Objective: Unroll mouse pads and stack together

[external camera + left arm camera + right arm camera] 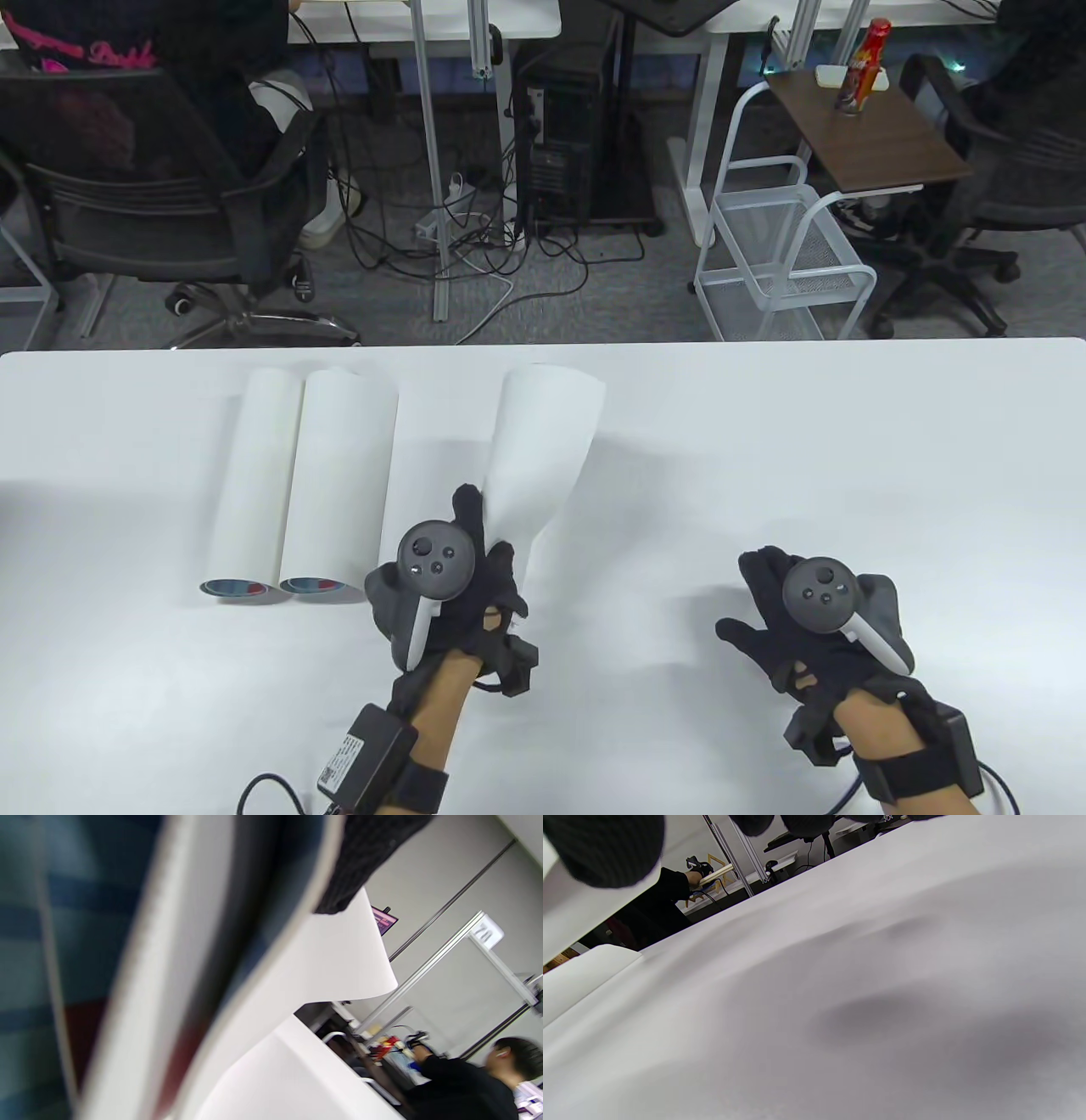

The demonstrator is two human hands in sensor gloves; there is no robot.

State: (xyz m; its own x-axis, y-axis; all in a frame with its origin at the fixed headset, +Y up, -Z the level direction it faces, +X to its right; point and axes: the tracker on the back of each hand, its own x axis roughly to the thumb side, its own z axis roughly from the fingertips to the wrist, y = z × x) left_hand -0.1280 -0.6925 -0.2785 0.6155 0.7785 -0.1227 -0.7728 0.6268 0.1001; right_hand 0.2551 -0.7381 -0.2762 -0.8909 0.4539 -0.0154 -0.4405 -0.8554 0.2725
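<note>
Three rolled white mouse pads are in the table view. Two rolls (254, 480) (339, 480) lie side by side at the left, their blue-and-red printed ends facing me. My left hand (462, 564) grips the near end of the third roll (543, 450) and holds it tilted up off the table, its far end flaring open. In the left wrist view this roll's white back (339, 963) and blue-red inner print (29, 942) fill the frame, one gloved fingertip (365, 853) on its edge. My right hand (776, 607) hovers empty over the white table (848, 441), fingers spread.
The table's far edge (543, 342) runs across the middle of the view. Beyond it are office chairs, a white wire cart (780, 255) and cables on the floor. The right wrist view shows bare tabletop (861, 984) and a roll's edge (581, 971).
</note>
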